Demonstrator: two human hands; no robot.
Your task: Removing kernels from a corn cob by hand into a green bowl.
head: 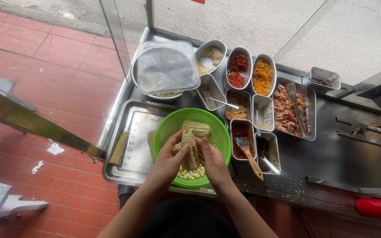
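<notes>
1. Left hand (pixel 169 159): wrapped around the lower left side of a corn cob (pixel 190 152), thumb pressed against the kernels.
2. Right hand (pixel 212 161): clasped on the right side of the same cob, fingers curled behind it.
3. The cob stands nearly upright inside a green colander (pixel 166 128), above a small pile of loose kernels (pixel 190 173). A second cob (pixel 196 128) lies across the colander behind it.
4. Risk: the cob is steep and held low; thumb pressure could likely tip it or flick kernels over the rim.
5. Risk: the colander overhangs the steel tray (pixel 131 165) near the counter's front edge; a hard downward push may shift it.
6. A stripped cob (pixel 119 148) lies on the tray's left rim.
7. Surface: a steel cart counter with metal tins of toppings (pixel 250 94), a lidded pot (pixel 167 66) and tongs (pixel 297 105).
8. Surroundings: red brick paving (pixel 54 79) to the left, glass panels around the cart.
</notes>
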